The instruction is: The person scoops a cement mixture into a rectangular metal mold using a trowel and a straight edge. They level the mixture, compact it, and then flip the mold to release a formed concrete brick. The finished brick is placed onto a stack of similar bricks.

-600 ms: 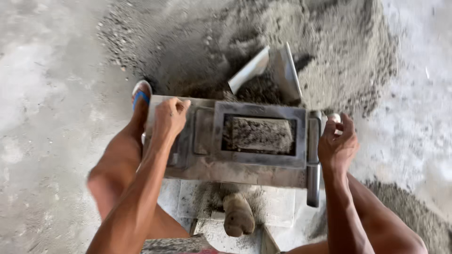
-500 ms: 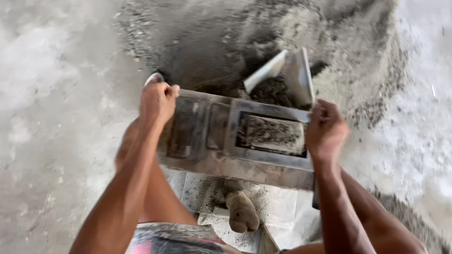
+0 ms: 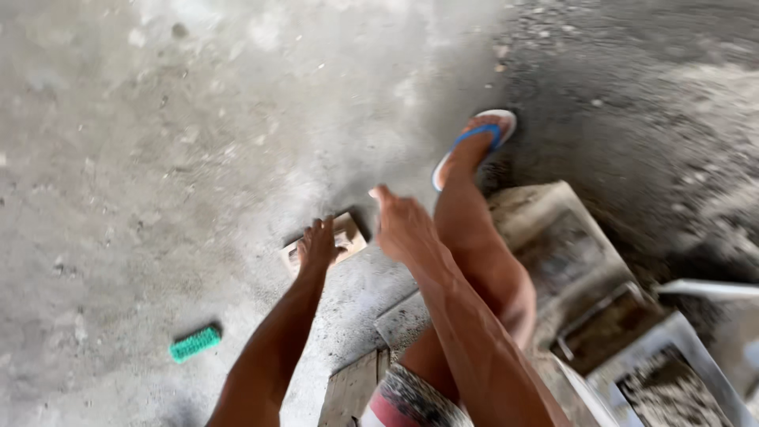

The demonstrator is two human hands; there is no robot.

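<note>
My left hand (image 3: 319, 243) reaches down to the concrete floor, and its spread fingers rest on a small flat wooden board (image 3: 345, 234). My right hand (image 3: 402, 224) hovers just right of the board with loose fingers and holds nothing. Behind it, my bare leg ends in a foot in a blue and white flip-flop (image 3: 477, 136). The grey metal block mould (image 3: 581, 273), caked with cement mix, stands at the right beside my leg.
A green scrubbing brush (image 3: 195, 343) lies on the floor at the lower left. A wooden plank (image 3: 353, 389) sits under me near the bottom edge. A dark sand and cement heap (image 3: 656, 119) fills the upper right. A pale handle (image 3: 708, 289) juts in at the right.
Both hands have let go of the mould. The view has swung left to bare floor, and my left hand has come down onto the small board.
</note>
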